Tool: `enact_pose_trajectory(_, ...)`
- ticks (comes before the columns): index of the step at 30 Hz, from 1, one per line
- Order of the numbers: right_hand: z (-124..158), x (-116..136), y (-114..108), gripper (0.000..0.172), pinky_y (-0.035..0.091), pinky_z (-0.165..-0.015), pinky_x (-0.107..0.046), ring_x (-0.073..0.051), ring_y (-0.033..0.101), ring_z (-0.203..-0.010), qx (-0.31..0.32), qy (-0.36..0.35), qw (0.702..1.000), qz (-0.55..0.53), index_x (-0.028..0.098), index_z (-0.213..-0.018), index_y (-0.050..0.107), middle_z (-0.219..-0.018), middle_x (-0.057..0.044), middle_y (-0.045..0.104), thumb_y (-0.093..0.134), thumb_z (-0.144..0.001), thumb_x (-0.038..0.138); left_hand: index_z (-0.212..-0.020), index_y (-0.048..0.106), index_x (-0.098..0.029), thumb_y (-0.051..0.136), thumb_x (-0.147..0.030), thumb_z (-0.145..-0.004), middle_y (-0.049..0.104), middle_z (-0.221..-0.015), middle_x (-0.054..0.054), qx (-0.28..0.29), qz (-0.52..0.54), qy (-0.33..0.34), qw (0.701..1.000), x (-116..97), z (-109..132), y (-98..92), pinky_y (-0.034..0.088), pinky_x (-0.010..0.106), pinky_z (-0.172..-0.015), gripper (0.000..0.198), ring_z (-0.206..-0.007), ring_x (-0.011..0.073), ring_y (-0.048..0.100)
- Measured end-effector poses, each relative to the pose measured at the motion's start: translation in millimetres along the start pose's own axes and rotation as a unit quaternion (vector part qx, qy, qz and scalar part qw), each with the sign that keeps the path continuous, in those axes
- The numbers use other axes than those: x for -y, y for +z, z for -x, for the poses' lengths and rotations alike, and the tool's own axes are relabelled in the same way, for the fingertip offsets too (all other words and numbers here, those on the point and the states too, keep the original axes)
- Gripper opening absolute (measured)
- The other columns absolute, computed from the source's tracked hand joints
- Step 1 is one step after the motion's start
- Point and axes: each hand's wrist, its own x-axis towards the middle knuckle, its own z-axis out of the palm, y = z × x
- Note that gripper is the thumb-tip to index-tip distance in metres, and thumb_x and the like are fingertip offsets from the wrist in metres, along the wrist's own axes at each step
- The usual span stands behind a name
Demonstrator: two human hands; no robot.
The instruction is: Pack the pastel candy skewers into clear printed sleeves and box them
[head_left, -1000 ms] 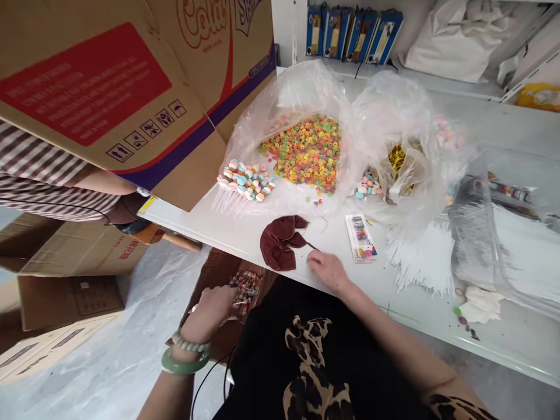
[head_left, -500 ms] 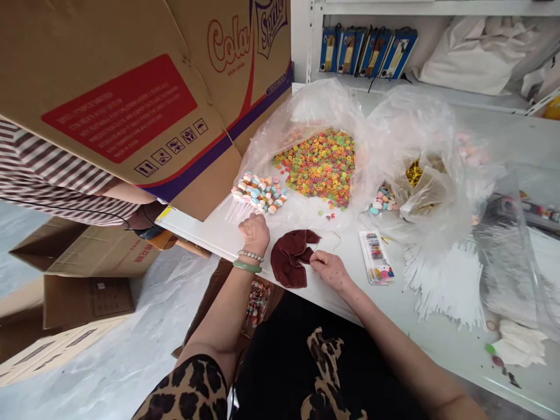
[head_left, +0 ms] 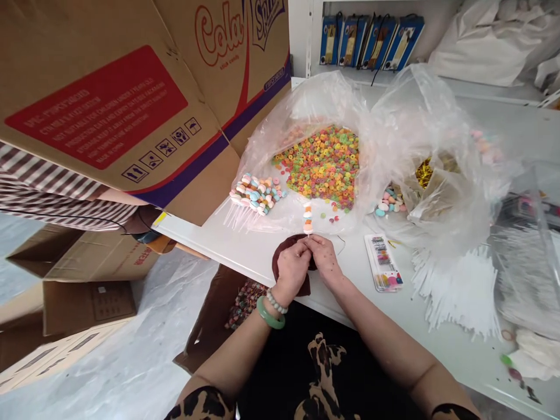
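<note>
A candy stick, with white, orange and blue pieces threaded on it, stands nearly upright above my fingertips. My left hand pinches its lower end, and my right hand closes on the same spot from the other side. Most of the stick's shaft is hidden by my fingers. Beneath both hands lies a dark brown cloth, partly covered by them. Farther left, a pile of candy sticks rests on the clear plastic bag, their white ends pointing toward the table edge.
Ring-shaped candies fill a clear bag behind my hands. To the right are a small blister pack, white sticks and a bag holding gold ties. A large carton stands left; an open box sits below the table edge.
My left hand has moved right and nearer, from the pile to above the brown cloth, bringing a candy stick. My right hand has let go of the cloth and joined it at the stick.
</note>
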Motion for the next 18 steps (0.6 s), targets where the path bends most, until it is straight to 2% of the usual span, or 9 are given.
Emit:
enact_pose_trajectory(2, 2.5, 3.3, -11.1, 0.022, 0.041, -0.057, -0.025, -0.013, 0.053, -0.058, -0.018, 0.006, 1.0, -0.025, 0.02, -0.064, 0.058, -0.061, 0.002, 0.059, 0.056, -0.074, 0.039, -0.066, 0.068, -0.019, 0.054, -0.035, -0.082, 0.061, -0.059, 0.001, 0.072, -0.07, 0.008, 0.995, -10.4, -15.4, -10.2, 0.038, 0.024, -0.059, 0.027, -0.06, 0.014, 0.055)
enact_pose_trajectory(3, 3.9, 5.7, -18.7, 0.024, 0.04, -0.055, -0.025, -0.012, 0.051, -0.054, -0.022, 0.009, 1.0, -0.017, 0.02, -0.064, 0.057, -0.06, 0.002, 0.058, 0.056, -0.076, 0.041, -0.068, 0.07, -0.019, 0.054, -0.039, -0.083, 0.063, -0.061, 0.002, 0.089, -0.109, 0.003, 0.99, -16.0, -28.5, -17.8, 0.039, 0.025, -0.059, 0.03, -0.062, 0.0158, 0.057)
enact_pose_trajectory(4, 5.3, 8.0, -26.8, 0.026, 0.038, -0.053, -0.025, -0.011, 0.049, -0.05, -0.022, 0.013, 1.0, -0.002, 0.02, -0.064, 0.056, -0.058, 0.003, 0.058, 0.055, -0.077, 0.042, -0.072, 0.071, -0.019, 0.051, -0.04, -0.086, 0.065, -0.066, 0.004, 0.054, -0.166, -0.002, 0.985, -21.5, -44.5, -25.4, 0.04, 0.027, -0.061, 0.032, -0.066, 0.0183, 0.06)
enact_pose_trajectory(5, 6.6, 9.7, -34.9, 0.028, 0.037, -0.052, -0.025, -0.01, 0.046, -0.047, -0.022, 0.014, 1.0, 0.017, 0.02, -0.063, 0.055, -0.056, 0.003, 0.057, 0.055, -0.079, 0.044, -0.08, 0.071, -0.019, 0.047, -0.036, -0.089, 0.068, -0.076, 0.008, -0.01, -0.228, -0.004, 0.974, -26.6, -62.5, -31.8, 0.042, 0.029, -0.065, 0.031, -0.074, 0.0207, 0.063)
enact_pose_trajectory(7, 9.4, 10.2, -49.4, 0.032, 0.035, -0.05, -0.025, -0.009, 0.042, -0.044, -0.024, 0.013, 0.998, 0.05, 0.02, -0.062, 0.054, -0.056, 0.003, 0.055, 0.053, -0.082, 0.046, -0.101, 0.069, -0.017, 0.041, -0.024, -0.091, 0.067, -0.105, 0.015, -0.084, -0.32, 0.025, 0.943, -33.6, -100.6, -38.1, 0.045, 0.032, -0.072, 0.03, -0.088, 0.0241, 0.064)
enact_pose_trajectory(9, 12.5, 6.4, -60.8, 0.034, 0.034, -0.049, -0.025, -0.01, 0.04, -0.045, -0.025, 0.011, 0.997, 0.069, 0.021, -0.064, 0.054, -0.056, 0.003, 0.053, 0.052, -0.083, 0.048, -0.114, 0.063, -0.011, 0.035, -0.012, -0.089, 0.058, -0.123, 0.022, -0.118, -0.379, 0.057, 0.916, -34.8, -135.4, -35.1, 0.046, 0.037, -0.076, 0.038, -0.097, 0.0286, 0.062)
enact_pose_trajectory(12, 17.7, -1.6, -74.3, 0.032, 0.032, -0.049, -0.025, -0.012, 0.041, -0.05, -0.003, 0.009, 0.996, 0.087, 0.021, -0.067, 0.056, -0.059, 0.002, 0.051, 0.05, -0.084, 0.048, -0.111, 0.063, -0.004, 0.033, -0.005, -0.085, 0.052, -0.129, 0.028, -0.115, -0.409, 0.063, 0.903, -28.2, -170.2, -23.4, 0.047, 0.045, -0.079, 0.04, -0.106, 0.0371, 0.058)
enact_pose_trajectory(15, 22.6, -4.5, -86.5, 0.028, 0.033, -0.053, -0.025, -0.012, 0.042, -0.055, 0.023, 0.001, 0.995, 0.097, 0.021, -0.067, 0.053, -0.06, 0.003, 0.05, 0.048, -0.084, 0.042, -0.105, 0.064, -0.005, 0.034, -0.005, -0.084, 0.054, -0.126, 0.028, -0.126, -0.382, 0.079, 0.912, -22.1, -178.4, -18.4, 0.045, 0.049, -0.083, 0.036, -0.111, 0.0395, 0.055)
enact_pose_trajectory(18, 28.3, -1.7, -95.3, 0.024, 0.034, -0.056, -0.025, -0.012, 0.043, -0.057, 0.02, 0.005, 0.993, 0.119, 0.021, -0.069, 0.054, -0.06, 0.003, 0.05, 0.047, -0.085, 0.038, -0.101, 0.063, -0.012, 0.044, -0.011, -0.083, 0.063, -0.112, 0.02, -0.133, -0.261, 0.091, 0.952, -23.3, -157.6, -19.2, 0.045, 0.047, -0.088, 0.026, -0.107, 0.0336, 0.059)
